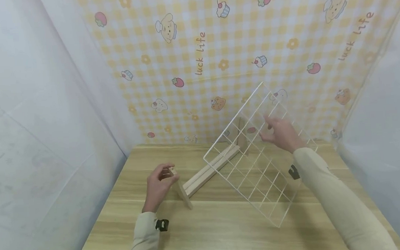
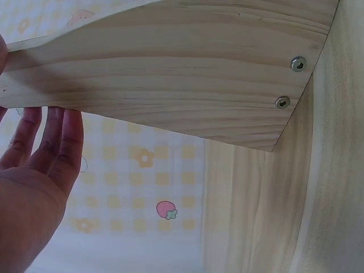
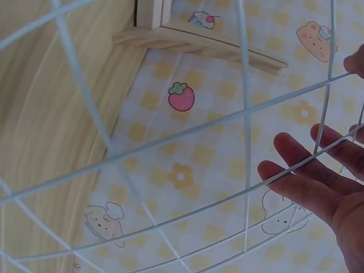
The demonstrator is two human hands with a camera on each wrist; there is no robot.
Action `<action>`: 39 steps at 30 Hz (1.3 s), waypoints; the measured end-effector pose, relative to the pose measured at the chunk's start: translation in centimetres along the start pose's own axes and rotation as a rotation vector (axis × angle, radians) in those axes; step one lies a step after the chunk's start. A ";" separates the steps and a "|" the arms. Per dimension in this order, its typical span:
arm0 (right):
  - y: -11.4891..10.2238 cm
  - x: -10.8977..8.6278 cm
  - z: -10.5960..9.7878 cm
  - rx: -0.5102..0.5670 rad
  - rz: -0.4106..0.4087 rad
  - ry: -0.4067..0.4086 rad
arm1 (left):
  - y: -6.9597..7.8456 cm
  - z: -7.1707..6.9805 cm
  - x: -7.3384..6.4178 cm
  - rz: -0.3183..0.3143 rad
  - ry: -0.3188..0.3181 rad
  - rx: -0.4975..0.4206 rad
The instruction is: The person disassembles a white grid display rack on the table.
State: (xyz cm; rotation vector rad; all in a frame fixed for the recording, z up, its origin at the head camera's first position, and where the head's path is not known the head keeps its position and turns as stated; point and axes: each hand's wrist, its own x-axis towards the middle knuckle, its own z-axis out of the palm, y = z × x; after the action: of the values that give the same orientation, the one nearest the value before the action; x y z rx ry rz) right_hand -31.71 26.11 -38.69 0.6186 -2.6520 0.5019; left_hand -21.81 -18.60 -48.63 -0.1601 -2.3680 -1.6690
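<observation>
My left hand (image 1: 158, 187) grips the upper end of a pale wooden end panel (image 1: 184, 194), thumb on one side and fingers on the other. This panel belongs to a wooden frame whose long double rail (image 1: 211, 171) runs back to a second end panel (image 1: 242, 137). Two metal bolts (image 2: 298, 63) show in the near panel's lower part. My right hand (image 1: 284, 135) holds a white wire grid (image 1: 241, 192) tilted to the right of the frame. Several right fingers (image 3: 304, 185) reach among its wires; part of the thumb is cut off in the right wrist view.
The wood-grain table (image 1: 213, 231) lies under the frame and grid. A yellow checked cloth (image 1: 218, 85) hangs behind it, with white curtains (image 1: 48, 122) at both sides. The grid overlaps part of the frame in the head view.
</observation>
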 end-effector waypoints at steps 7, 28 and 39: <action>-0.1 -0.3 0.0 0.026 0.055 -0.201 | 0.6 0.4 -1.1 -0.001 0.004 0.010; 1.0 -2.4 3.2 0.114 0.088 -0.451 | 2.1 2.3 -5.1 0.138 0.036 0.051; 1.7 -3.8 4.9 0.075 0.084 -0.526 | 2.9 3.4 -6.9 0.202 0.069 0.074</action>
State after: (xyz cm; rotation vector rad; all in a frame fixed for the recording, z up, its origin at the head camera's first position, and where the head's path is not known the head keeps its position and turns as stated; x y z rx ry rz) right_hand -30.66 26.79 -44.96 0.7480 -3.1763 0.5208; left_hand -14.92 -14.14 -48.86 -0.3122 -2.2743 -1.4687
